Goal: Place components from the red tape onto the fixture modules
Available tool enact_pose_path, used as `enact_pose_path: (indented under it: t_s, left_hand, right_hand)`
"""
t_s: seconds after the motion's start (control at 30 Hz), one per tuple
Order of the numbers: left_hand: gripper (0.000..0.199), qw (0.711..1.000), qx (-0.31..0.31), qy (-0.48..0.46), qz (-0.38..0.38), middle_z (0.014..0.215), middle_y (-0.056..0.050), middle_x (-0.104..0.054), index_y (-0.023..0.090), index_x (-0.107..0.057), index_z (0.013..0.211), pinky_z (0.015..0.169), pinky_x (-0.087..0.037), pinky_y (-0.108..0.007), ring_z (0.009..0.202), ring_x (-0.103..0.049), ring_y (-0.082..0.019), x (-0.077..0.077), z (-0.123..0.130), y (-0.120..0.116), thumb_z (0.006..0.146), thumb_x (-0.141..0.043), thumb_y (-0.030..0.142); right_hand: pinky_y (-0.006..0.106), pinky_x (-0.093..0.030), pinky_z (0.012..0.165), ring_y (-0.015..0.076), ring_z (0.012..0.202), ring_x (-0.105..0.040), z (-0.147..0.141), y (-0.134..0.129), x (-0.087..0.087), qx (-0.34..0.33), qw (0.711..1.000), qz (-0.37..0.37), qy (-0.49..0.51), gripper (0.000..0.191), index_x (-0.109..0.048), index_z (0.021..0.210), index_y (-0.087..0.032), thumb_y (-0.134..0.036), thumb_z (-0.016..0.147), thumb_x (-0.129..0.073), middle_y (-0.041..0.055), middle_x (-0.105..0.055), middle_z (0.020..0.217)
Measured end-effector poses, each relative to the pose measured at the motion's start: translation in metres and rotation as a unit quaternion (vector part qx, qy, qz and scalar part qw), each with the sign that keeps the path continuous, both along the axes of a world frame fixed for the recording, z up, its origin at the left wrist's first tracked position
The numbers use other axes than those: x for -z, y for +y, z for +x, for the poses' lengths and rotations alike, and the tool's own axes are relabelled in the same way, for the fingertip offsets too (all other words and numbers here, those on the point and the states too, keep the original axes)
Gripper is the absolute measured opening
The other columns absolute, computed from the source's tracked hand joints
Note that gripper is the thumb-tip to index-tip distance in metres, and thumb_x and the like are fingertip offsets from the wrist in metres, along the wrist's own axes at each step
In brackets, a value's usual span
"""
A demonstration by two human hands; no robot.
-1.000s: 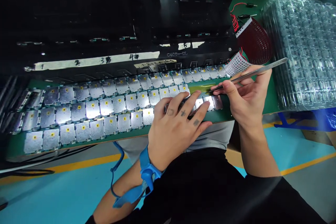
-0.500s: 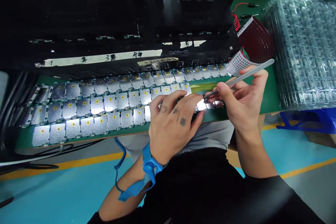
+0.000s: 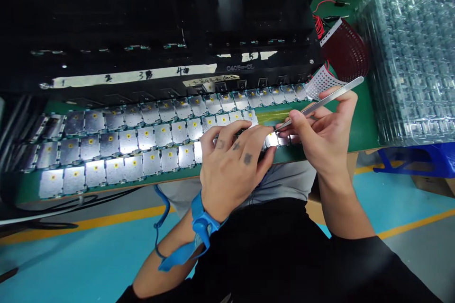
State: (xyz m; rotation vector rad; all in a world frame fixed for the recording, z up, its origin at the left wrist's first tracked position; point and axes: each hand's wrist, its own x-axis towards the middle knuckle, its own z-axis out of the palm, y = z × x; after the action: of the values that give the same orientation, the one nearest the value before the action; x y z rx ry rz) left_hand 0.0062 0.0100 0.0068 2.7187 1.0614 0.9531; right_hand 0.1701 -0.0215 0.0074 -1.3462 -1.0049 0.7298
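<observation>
My left hand (image 3: 232,158) is bent over the front row of small metal-faced circuit boards (image 3: 151,163). Its thumb and forefinger straddle a board in that row; the palm and fingers hide most of this board. Between the fingers of my right hand (image 3: 323,130) is a pair of metal tweezers (image 3: 334,98), slanting down to the left. The tweezers' tips are beside my left forefinger, by the front-row boards. Just behind them a strip of yellowish translucent tape (image 3: 273,117) lies at the end of the middle row.
A black machine (image 3: 149,19) with numbered labels and switches stands behind the boards. Clear plastic trays (image 3: 414,71) are stacked at the right. Red wires (image 3: 318,26) and a perforated sheet (image 3: 322,84) lie near the machine's right end. A blue wrist strap (image 3: 202,222) has a coiled cord.
The view has shifted slightly, so the boards and machine appear a little further left. Both hands keep nearly the same pose, and the tweezers' tips stay by the left forefinger.
</observation>
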Motion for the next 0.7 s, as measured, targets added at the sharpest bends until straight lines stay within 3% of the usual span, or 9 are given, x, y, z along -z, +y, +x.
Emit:
enact_pose_path:
  t_s: [0.3,0.7]
  left_hand:
    - [0.025,1.0,0.006,-0.001,0.002,0.1,-0.004,-0.074,0.02,-0.06,0.109,0.091,-0.038,-0.04,0.102,-0.064,-0.024,0.0,0.0009,-0.0002,0.087,-0.068,0.025]
    - [0.025,1.0,0.004,0.001,-0.007,0.1,-0.004,-0.074,0.022,-0.06,0.111,0.092,-0.037,-0.041,0.103,-0.064,-0.025,-0.0003,0.0006,-0.001,0.087,-0.068,0.025]
  right_hand:
    - [0.017,-0.06,0.056,0.0113,0.064,-0.072,-0.0003,-0.0013,-0.0015,-0.003,1.0,0.0,0.0,0.039,-0.033,0.105,-0.032,-0.025,0.088,-0.067,-0.0095,-0.061,0.075]
    - [0.022,-0.062,0.057,0.0149,0.072,-0.073,0.0011,-0.002,-0.0021,0.024,0.999,0.026,-0.008,0.04,-0.029,0.105,-0.032,-0.035,0.09,-0.066,-0.0076,-0.061,0.078]
